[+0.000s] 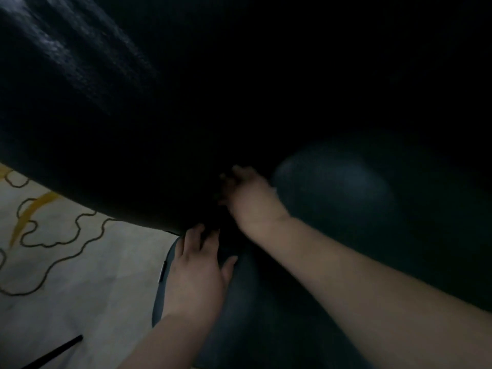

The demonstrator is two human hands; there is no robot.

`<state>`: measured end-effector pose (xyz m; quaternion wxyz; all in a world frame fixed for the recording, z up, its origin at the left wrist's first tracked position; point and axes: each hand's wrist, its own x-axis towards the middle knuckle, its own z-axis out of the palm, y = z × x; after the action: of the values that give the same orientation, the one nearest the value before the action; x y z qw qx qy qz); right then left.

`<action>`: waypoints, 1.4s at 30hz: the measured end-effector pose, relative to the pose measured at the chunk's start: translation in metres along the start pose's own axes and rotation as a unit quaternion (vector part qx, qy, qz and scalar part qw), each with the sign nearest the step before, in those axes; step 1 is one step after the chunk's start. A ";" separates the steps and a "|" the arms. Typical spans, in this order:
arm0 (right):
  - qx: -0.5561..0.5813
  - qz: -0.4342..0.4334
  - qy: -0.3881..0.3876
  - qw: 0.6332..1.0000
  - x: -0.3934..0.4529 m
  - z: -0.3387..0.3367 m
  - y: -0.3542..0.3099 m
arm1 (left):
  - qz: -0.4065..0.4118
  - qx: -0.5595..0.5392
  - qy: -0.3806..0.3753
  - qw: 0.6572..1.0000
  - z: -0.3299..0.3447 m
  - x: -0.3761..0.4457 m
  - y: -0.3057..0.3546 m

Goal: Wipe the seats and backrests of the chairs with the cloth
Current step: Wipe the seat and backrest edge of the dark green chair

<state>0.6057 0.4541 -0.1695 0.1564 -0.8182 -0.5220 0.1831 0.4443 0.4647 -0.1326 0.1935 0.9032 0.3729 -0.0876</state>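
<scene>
The view is very dark. A black chair backrest [111, 134] fills the top and left of the head view. Below it lies a dark blue-grey rounded surface [255, 310], seemingly the seat. My left hand [197, 275] rests flat on its left edge with fingers spread, fingertips at the gap under the backrest. My right hand [249, 198] is blurred and reaches into the same dark gap, with its fingers bent toward the backrest. No cloth can be made out; anything in the right hand is lost in shadow.
A pale carpet [66, 262] with yellow patches and dark wavy lines shows at the lower left. A thin black bar [56, 351] lies across it near the bottom edge. Another blue-grey rounded shape [335, 187] bulges to the right of my right hand.
</scene>
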 end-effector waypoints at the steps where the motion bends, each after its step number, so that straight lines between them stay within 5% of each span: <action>1: -0.002 -0.052 0.006 0.999 -0.007 0.001 -0.010 | -0.005 0.005 -0.005 1.000 0.001 -0.001 0.000; 4: -0.004 -0.088 -0.010 0.996 -0.011 -0.006 0.002 | -0.007 -0.002 -0.002 1.000 0.002 -0.002 -0.003; 8: 0.012 0.152 0.151 0.977 -0.002 -0.035 0.049 | -0.016 -0.019 0.004 1.000 0.002 0.001 -0.001; 13: 0.022 0.003 0.059 0.998 -0.057 -0.028 0.017 | -0.019 -0.005 -0.007 1.000 -0.001 0.008 0.007; 18: 0.043 0.253 0.223 0.940 -0.088 -0.049 0.082 | 0.004 0.004 -0.033 0.999 -0.003 0.014 0.017; 23: 0.013 0.093 0.126 0.988 -0.119 -0.030 0.051 | -0.003 0.015 -0.049 0.999 -0.001 0.015 0.026; 28: 0.050 0.317 0.233 0.918 -0.130 -0.051 0.096 | 0.003 0.042 -0.057 0.997 -0.002 0.018 0.030; 33: 0.127 0.203 0.137 0.961 -0.150 -0.039 0.052 | 0.007 0.040 -0.069 0.997 -0.015 0.017 0.046; 42: 0.322 0.327 0.186 0.869 -0.136 -0.136 0.032 | 0.088 -0.021 -0.017 0.996 -0.125 0.005 0.098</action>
<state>0.6416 0.3082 -0.0449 0.4367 -0.8653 -0.0979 0.2259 0.5195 0.4561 0.0073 0.2258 0.9268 0.2900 -0.0772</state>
